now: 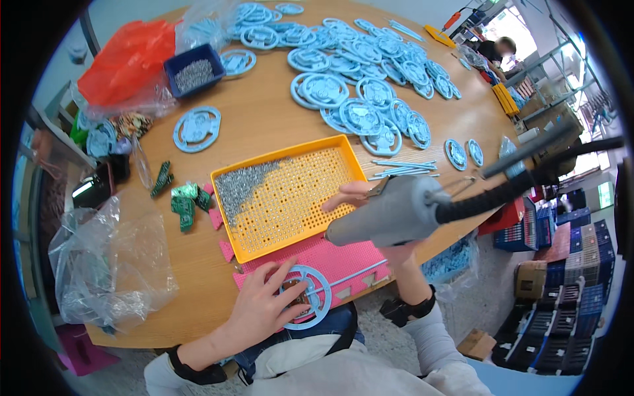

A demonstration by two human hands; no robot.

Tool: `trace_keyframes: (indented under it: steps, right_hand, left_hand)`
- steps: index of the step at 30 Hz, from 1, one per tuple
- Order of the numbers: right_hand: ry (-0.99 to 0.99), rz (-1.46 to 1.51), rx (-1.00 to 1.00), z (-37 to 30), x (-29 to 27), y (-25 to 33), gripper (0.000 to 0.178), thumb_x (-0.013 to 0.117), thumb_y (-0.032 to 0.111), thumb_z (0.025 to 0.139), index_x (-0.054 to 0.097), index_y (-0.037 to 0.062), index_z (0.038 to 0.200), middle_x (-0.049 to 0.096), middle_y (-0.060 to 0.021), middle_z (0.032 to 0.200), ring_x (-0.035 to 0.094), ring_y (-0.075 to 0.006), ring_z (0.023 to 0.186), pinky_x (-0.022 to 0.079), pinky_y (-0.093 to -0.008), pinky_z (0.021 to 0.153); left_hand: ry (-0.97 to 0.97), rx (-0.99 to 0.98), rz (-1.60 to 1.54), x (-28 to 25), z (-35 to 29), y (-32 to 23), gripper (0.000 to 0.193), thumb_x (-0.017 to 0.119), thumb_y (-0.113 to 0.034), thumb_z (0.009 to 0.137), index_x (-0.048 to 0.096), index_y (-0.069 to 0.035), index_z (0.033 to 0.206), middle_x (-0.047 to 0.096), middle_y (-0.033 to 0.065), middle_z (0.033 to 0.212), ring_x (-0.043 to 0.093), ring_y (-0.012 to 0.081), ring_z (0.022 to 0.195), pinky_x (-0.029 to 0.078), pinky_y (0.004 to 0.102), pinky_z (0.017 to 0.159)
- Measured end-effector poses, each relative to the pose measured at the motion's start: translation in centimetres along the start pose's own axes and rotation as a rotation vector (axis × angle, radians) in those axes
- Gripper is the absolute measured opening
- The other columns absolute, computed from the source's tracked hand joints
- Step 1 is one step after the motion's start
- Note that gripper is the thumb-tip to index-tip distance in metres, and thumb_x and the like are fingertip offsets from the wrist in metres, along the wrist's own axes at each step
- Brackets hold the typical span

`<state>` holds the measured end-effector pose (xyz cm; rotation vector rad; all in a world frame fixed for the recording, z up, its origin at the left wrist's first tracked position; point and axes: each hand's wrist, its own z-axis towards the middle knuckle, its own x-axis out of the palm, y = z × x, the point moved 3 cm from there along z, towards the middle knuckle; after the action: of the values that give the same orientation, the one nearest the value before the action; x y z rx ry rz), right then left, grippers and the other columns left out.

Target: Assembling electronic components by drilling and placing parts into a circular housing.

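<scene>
A light-blue round plastic frame (325, 300) lies at the near edge of the table, on a pink mat (314, 256). My left hand (264, 300) rests over its left side, fingers curved onto the frame and a small brownish piece inside it. From the frame a thin light-blue rod (360, 271) runs right across the mat. Above the mat my right hand (350, 195) grips a grey electric screwdriver (389, 212), which hides most of the palm. Its nose points left, apart from the frame. Beyond, a yellow tray (284, 245) holds many small screws, some set in its holes.
Blue frames (323, 90) pile up at the back; thin rods (406, 169) lie right of the tray. Leftward are green circuit boards (185, 206), a clear bag (109, 264), a dark-blue screw box (173, 80) and a red bag (129, 63). The screwdriver's black cable (482, 203) trails right. Another person (492, 51) sits far right.
</scene>
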<state>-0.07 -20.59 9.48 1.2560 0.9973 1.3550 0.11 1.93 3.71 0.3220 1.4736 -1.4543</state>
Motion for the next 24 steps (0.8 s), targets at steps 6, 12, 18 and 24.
trace_keyframes:
  steps: [6,12,18,24]
  right_hand:
    - [-0.119,-1.157,-0.304,6.9,-13.8,-1.3,0.059,0.073,0.02,0.079,0.05,0.0089,0.133,0.052,-0.0155,0.135,0.047,-0.0355,0.126,0.037,-0.0446,0.107]
    - [-0.018,-1.53,-0.128,10.4,-20.8,-6.2,0.053,0.067,0.018,0.084,0.051,0.0187,0.135,0.05,-0.0079,0.142,0.045,-0.0289,0.132,0.025,-0.0566,0.112]
    - [-0.691,-1.058,-0.413,4.9,-22.2,-2.1,0.028,0.053,0.01,0.097,0.058,0.0092,0.124,0.066,-0.0128,0.093,0.06,-0.0184,0.079,0.047,-0.0319,0.069]
    - [-0.87,-0.047,-0.455,-6.7,-14.5,3.2,0.03,0.05,0.021,0.101,0.058,0.0008,0.121,0.059,-0.004,0.098,0.052,-0.0104,0.087,0.041,-0.025,0.076]
  left_hand:
    - [-0.049,-0.066,0.023,0.0,-0.3,-0.9,0.04,0.078,-0.028,0.075,0.069,-0.012,0.11,0.05,0.0163,0.138,0.05,0.0359,0.113,0.044,0.0445,0.096]
    - [-0.151,-0.175,0.088,1.0,-0.6,-1.9,0.038,0.078,-0.026,0.075,0.07,-0.012,0.11,0.051,0.0179,0.136,0.049,0.0359,0.114,0.042,0.0445,0.097]
    - [-0.209,-0.217,0.111,1.6,-1.1,-2.3,0.039,0.078,-0.024,0.075,0.068,-0.008,0.11,0.049,0.0185,0.138,0.047,0.0364,0.117,0.04,0.0449,0.098]
    - [-0.321,-0.181,0.129,1.2,-1.2,-3.5,0.037,0.077,-0.023,0.076,0.069,-0.009,0.109,0.051,0.0165,0.137,0.05,0.0336,0.114,0.042,0.0438,0.092]
